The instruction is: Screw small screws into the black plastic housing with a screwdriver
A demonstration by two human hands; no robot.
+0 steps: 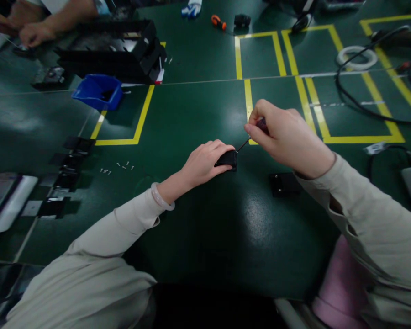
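Looking small and boxy, the held block (228, 158) is black.

- Your left hand (207, 161) held a black block (229, 158).
- Your right hand (282, 135) gripped a screwdriver (262, 124), its tip at the block's end.
- Small screws (106, 171) lay left of your hands.

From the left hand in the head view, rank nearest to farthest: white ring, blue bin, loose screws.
1. Loose screws: left of the left hand.
2. Blue bin: left, beyond the screws.
3. White ring: far right.
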